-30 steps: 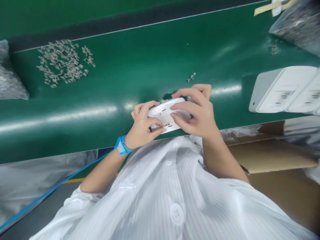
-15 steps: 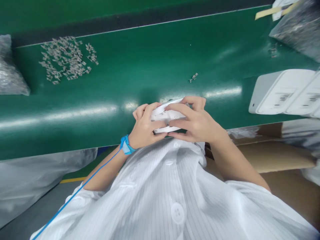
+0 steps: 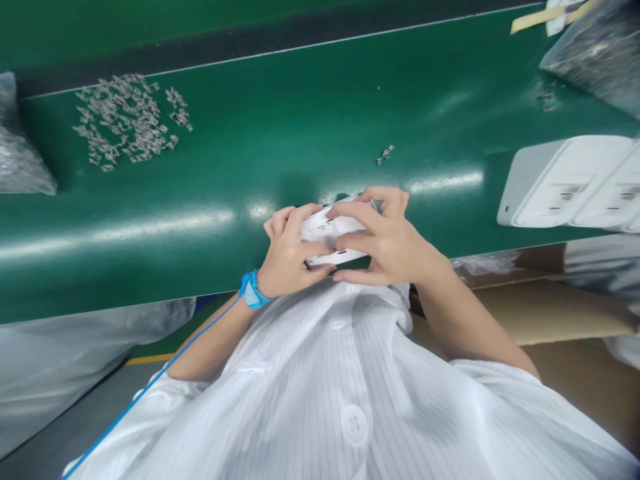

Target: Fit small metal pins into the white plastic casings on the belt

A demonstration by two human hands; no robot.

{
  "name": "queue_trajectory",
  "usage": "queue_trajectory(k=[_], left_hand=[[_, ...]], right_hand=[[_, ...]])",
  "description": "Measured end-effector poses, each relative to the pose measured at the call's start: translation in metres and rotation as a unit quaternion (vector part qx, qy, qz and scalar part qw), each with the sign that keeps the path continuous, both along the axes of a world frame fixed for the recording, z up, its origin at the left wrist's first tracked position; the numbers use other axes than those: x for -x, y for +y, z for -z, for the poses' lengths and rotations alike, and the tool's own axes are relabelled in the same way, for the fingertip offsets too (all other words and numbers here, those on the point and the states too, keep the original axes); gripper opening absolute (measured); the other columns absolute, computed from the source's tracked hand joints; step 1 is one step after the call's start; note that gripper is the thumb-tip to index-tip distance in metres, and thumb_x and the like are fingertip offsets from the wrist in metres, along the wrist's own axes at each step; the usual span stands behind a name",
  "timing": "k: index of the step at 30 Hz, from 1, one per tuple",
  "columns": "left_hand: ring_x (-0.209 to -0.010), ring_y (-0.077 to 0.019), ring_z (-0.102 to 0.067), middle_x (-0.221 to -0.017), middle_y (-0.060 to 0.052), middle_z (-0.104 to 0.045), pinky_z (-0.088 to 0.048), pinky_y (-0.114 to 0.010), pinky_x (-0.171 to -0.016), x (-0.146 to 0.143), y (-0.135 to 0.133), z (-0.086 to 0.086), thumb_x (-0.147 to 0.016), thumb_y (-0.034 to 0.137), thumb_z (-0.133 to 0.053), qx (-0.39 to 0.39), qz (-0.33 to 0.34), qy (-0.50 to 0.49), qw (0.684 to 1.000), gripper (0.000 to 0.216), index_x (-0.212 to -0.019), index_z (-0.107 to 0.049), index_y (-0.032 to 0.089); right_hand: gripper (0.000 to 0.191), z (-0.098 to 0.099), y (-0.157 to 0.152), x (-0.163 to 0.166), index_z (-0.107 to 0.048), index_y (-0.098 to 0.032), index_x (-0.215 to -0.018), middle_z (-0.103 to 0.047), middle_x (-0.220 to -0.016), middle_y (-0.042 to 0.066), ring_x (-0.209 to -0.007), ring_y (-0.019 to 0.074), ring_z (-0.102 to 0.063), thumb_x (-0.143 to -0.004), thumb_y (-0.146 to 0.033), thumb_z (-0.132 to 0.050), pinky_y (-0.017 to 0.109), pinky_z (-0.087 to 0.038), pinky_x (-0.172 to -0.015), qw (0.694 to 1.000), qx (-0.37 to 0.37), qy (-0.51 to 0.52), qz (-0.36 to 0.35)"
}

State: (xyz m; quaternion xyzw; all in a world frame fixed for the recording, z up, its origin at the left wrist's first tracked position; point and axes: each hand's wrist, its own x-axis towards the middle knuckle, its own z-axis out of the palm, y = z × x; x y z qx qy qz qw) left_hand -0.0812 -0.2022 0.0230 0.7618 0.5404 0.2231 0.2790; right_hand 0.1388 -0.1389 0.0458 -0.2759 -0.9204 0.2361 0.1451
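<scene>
Well, from my remote seat, the biggest thing I see is the green tabletop (image 3: 300, 133) crossing the frame, with a white striped coat (image 3: 330, 373) filling the bottom. A cardboard box (image 3: 550, 313) sits below the tabletop at right, and a clear plastic sheet (image 3: 75, 373) lies at lower left. On the tabletop, two white casings (image 3: 560, 183) stand at right, beside a bag of metal parts (image 3: 595, 53). A heap of small metal clips (image 3: 123, 120) lies left of center, with a few stray clips (image 3: 384, 155) nearer the middle. Over the near edge, the left hand (image 3: 290, 257) and right hand (image 3: 385, 237) both have a firm grip on a white labeled casing (image 3: 325, 233), held between them. A blue wrist strap (image 3: 253, 291) circles the left wrist.
</scene>
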Motion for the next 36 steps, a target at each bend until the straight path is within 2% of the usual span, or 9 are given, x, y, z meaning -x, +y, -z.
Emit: queue_trajectory(k=[7,11,13,16,20,24,28,33,36], left_hand=[[-0.129,-0.0342,-0.033,-0.149,-0.003,-0.044,-0.028,-0.056,-0.105,-0.003,0.001,-0.001,-0.076,0.053,-0.077,0.018,-0.007,-0.008,1.0,0.022,-0.08,-0.079,0.031],[-0.129,-0.0344,-0.034,-0.15,-0.006,-0.043,-0.03,-0.056,-0.104,0.0,-0.002,-0.006,-0.076,0.042,-0.079,0.009,-0.018,-0.011,1.0,0.014,-0.08,-0.079,0.028],[-0.13,-0.0349,-0.034,-0.15,-0.007,-0.042,-0.032,-0.056,-0.102,0.002,-0.007,-0.01,-0.076,0.036,-0.079,0.012,-0.036,-0.015,0.999,0.01,-0.079,-0.078,0.026],[-0.132,-0.0364,-0.031,-0.153,-0.006,-0.036,-0.032,-0.057,-0.103,0.007,-0.016,-0.016,-0.077,0.031,-0.078,0.02,-0.1,-0.001,0.995,0.007,-0.08,-0.078,0.025],[-0.133,-0.0377,-0.028,-0.154,-0.006,-0.029,-0.032,-0.059,-0.105,0.016,-0.026,-0.023,-0.077,0.029,-0.078,0.014,-0.163,0.046,0.985,0.008,-0.084,-0.079,0.026],[-0.131,-0.0368,-0.031,-0.149,-0.006,-0.031,-0.033,-0.059,-0.105,0.035,-0.031,-0.029,-0.076,0.029,-0.078,0.042,-0.191,0.077,0.978,0.013,-0.089,-0.079,0.028],[-0.131,-0.0361,-0.034,-0.144,-0.007,-0.035,-0.031,-0.058,-0.108,0.075,-0.037,-0.035,-0.08,0.034,-0.076,0.054,-0.245,0.12,0.961,0.013,-0.092,-0.078,0.028],[-0.128,-0.0379,-0.038,-0.138,-0.014,-0.041,-0.033,-0.058,-0.106,0.105,-0.032,-0.041,-0.085,0.039,-0.069,-0.055,-0.38,0.207,0.9,0.027,-0.107,-0.071,0.024],[-0.12,-0.0337,-0.048,-0.124,-0.014,-0.052,-0.035,-0.053,-0.103,0.08,-0.021,-0.039,-0.085,0.037,-0.069,-0.121,-0.329,0.194,0.916,0.03,-0.11,-0.065,0.022]], right_hand=[[0.038,-0.001,-0.001,0.002,-0.073,-0.029,-0.088,-0.056,-0.134,0.0,-0.126,0.0384,-0.041,-0.079,-0.066,-0.069,0.063,-0.032,-0.099,1.0,0.018,0.0,0.012],[0.044,-0.004,0.009,-0.012,-0.066,-0.027,-0.09,-0.063,-0.128,0.006,-0.117,0.0355,-0.05,-0.082,-0.07,-0.06,0.059,-0.039,-0.096,0.988,0.017,0.136,0.072],[0.035,-0.003,0.016,-0.027,-0.065,-0.025,-0.095,-0.067,-0.118,0.011,-0.111,0.0354,-0.056,-0.088,-0.06,-0.059,0.058,-0.041,-0.095,0.952,-0.052,0.218,0.209],[0.024,0.005,0.022,-0.058,-0.068,-0.024,-0.105,-0.065,-0.107,0.015,-0.109,0.0389,-0.058,-0.093,-0.044,-0.061,0.062,-0.039,-0.097,0.851,-0.198,0.197,0.445],[0.029,0.03,0.013,-0.101,-0.067,-0.036,-0.116,-0.059,-0.114,0.013,-0.115,0.0448,-0.049,-0.088,-0.045,-0.068,0.068,-0.029,-0.102,0.754,-0.254,0.121,0.594],[0.051,0.05,0.0,-0.117,-0.059,-0.037,-0.134,-0.056,-0.127,0.012,-0.123,0.05,-0.045,-0.085,-0.039,-0.072,0.066,-0.027,-0.107,0.772,-0.182,0.119,0.597],[0.059,0.041,-0.003,-0.088,-0.058,-0.026,-0.136,-0.058,-0.129,0.02,-0.119,0.0543,-0.052,-0.081,-0.04,-0.075,0.068,-0.039,-0.095,0.779,-0.177,0.046,0.6],[0.056,0.007,-0.024,-0.012,-0.054,-0.017,-0.133,-0.06,-0.127,0.025,-0.1,0.0408,-0.066,-0.086,-0.044,-0.068,0.053,-0.056,-0.072,0.877,-0.173,-0.023,0.447],[0.035,-0.011,-0.032,0.019,-0.059,-0.021,-0.122,-0.064,-0.123,0.019,-0.091,0.0291,-0.069,-0.089,-0.032,-0.065,0.04,-0.057,-0.067,0.926,-0.156,0.038,0.343]])
